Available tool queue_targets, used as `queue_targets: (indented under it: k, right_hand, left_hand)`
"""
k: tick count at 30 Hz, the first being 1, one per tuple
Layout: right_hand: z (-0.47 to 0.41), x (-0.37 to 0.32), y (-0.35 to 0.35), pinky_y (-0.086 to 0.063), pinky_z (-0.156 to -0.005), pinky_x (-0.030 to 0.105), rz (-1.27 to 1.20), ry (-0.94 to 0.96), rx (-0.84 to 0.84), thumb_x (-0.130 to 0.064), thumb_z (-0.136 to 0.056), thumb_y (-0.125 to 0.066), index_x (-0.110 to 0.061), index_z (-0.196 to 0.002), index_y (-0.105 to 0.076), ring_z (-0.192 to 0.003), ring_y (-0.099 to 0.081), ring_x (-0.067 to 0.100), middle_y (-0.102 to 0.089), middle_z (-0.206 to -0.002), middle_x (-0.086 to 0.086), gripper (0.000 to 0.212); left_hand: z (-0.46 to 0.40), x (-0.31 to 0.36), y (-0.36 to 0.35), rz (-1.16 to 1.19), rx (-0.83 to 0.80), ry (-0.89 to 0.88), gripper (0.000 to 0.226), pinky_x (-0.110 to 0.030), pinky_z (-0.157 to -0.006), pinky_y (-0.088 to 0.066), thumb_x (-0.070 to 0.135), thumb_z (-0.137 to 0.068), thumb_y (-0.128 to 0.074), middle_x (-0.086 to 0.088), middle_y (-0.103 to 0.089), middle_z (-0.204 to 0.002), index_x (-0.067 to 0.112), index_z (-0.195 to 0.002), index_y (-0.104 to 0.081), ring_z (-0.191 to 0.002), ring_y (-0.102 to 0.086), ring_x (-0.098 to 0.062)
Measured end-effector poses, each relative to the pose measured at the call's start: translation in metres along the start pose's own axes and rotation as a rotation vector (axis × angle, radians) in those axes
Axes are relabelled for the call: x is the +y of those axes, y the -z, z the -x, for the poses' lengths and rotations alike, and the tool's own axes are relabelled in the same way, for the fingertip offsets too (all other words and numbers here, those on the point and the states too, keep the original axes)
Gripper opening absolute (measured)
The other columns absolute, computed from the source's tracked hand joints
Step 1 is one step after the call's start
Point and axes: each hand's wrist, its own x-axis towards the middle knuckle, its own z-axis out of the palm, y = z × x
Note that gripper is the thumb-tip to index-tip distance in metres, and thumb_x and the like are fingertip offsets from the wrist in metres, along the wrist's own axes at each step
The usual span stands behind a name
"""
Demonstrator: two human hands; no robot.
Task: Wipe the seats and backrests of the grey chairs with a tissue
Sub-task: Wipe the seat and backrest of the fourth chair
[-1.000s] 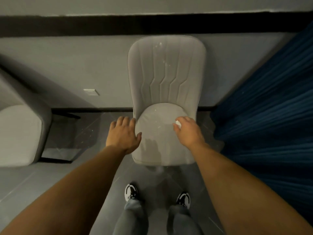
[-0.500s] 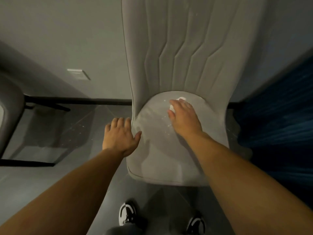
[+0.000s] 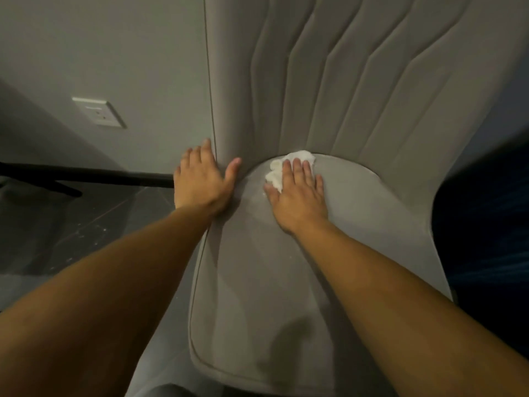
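Partly, right hand [image 3: 297,193] covers crumpled tissue [image 3: 282,170].

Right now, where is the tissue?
The tissue lies at the back of the seat, under the right hand's straight fingers, just below the backrest.

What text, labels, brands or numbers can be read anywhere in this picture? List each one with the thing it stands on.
None can be read.
The grey chair shows only stitched seams, no tag or logo.
The tissue under the right hand is plain white.
The wall socket plate has small marks, too small and dim to read as text.
The left hand rests on the chair's edge and no writing shows there.
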Motion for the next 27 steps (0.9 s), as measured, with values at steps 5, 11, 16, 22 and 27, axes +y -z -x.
queue_targets:
  k: [5, 11, 16, 22, 27]
  right_hand:
    - [-0.029, -0.003, -0.008, -0.009, -0.122, 0.048, 0.068, 0.002, 0.182, -0.054, -0.101, -0.028, -0.02, -0.15, -0.035, -0.149, -0.016, 0.027, -0.032, -0.156, 0.011, 0.06]
    - [-0.038, -0.006, -0.008, -0.018, -0.12, 0.044, 0.1, 0.052, 0.196, -0.055, -0.1, -0.031, -0.01, -0.145, -0.043, -0.143, -0.028, 0.034, -0.042, -0.148, 0.019, 0.064]
    - [-0.015, -0.039, -0.014, -0.035, -0.108, 0.041, 0.022, 0.334, 0.151, -0.049, -0.1, -0.039, -0.005, -0.133, -0.055, -0.126, -0.048, 0.035, -0.056, -0.133, 0.023, 0.056]
    - [0.008, -0.05, -0.012, -0.015, -0.122, 0.04, 0.022, 0.382, -0.021, -0.063, -0.099, -0.021, -0.009, -0.155, -0.024, -0.149, -0.02, 0.029, -0.027, -0.16, 0.015, 0.078]
    - [0.026, -0.033, -0.003, -0.01, -0.121, 0.036, 0.01, 0.567, -0.1, -0.053, -0.104, -0.02, -0.023, -0.156, -0.024, -0.15, -0.016, 0.023, -0.024, -0.163, 0.005, 0.06]
  left_hand:
    - [-0.031, 0.0, -0.011, 0.236, 0.092, -0.036, 0.087, -0.042, -0.092, -0.045, 0.081, -0.077, -0.04, -0.015, -0.061, -0.114, 0.009, -0.123, -0.05, -0.108, -0.053, -0.032]
    - [-0.037, 0.013, -0.017, 0.559, 0.187, 0.061, 0.095, -0.03, -0.088, -0.049, 0.081, -0.066, -0.059, 0.003, -0.062, -0.118, 0.02, -0.136, -0.041, -0.104, -0.059, -0.016]
    - [-0.057, 0.033, 0.011, 0.652, 0.312, 0.019, 0.085, -0.034, -0.086, -0.048, 0.073, -0.068, -0.065, -0.004, -0.065, -0.114, 0.013, -0.126, -0.05, -0.103, -0.061, -0.023]
    - [-0.082, 0.066, 0.058, 0.722, 0.403, 0.028, 0.07, -0.022, -0.074, -0.046, 0.069, -0.062, -0.07, 0.011, -0.062, -0.095, 0.024, -0.114, -0.056, -0.087, -0.06, -0.011]
    - [-0.102, 0.073, 0.081, 0.735, 0.346, 0.006, 0.068, -0.025, -0.074, -0.049, 0.072, -0.058, -0.07, 0.011, -0.062, -0.093, 0.023, -0.104, -0.058, -0.087, -0.062, -0.012]
